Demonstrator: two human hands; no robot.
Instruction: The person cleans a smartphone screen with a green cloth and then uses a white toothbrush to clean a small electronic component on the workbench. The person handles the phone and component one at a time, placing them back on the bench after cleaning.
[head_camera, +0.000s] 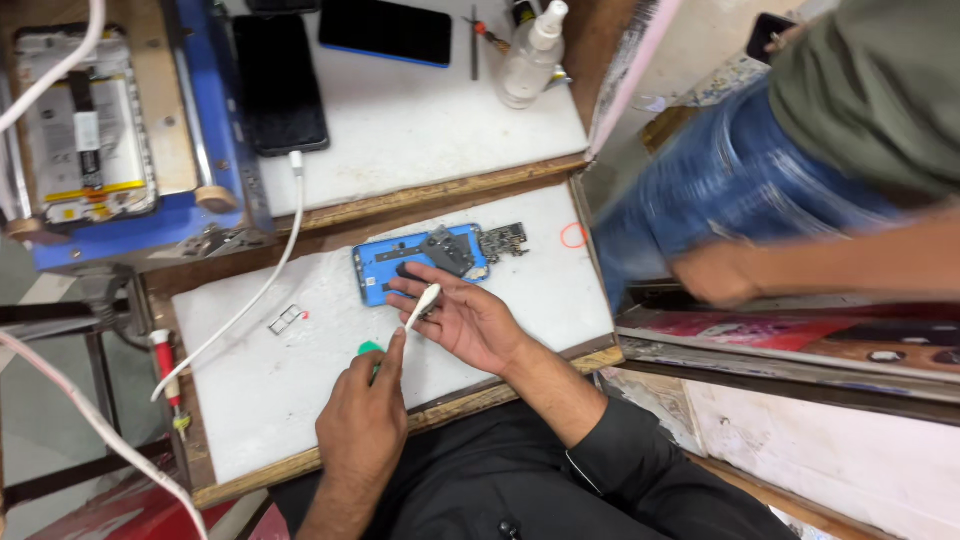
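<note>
A blue phone frame (420, 262), opened up, is lying on the white work board (500, 330), and everything is being worked just below it. The right hand (462, 320) is being held palm-up right at the frame's lower edge, fingers loosely curled, with a slim white tool (423, 305) being cradled across them. The left hand (365, 415) is being brought in from below the frame, its forefinger stretched out so the tip is being pressed to the tool's lower end; whether the other fingers are gripping the green pick (370, 349) beside them cannot be told.

By the look of it, the tool is being readied or passed between hands — a pause in the disassembly. A small circuit board (503, 240) is lying just right of the frame, a SIM tray (285, 319) well left of it. The next move is likely calling for a firm pinch on the tool and a careful approach to the frame's innards — a slip could be scratching parts.
</note>
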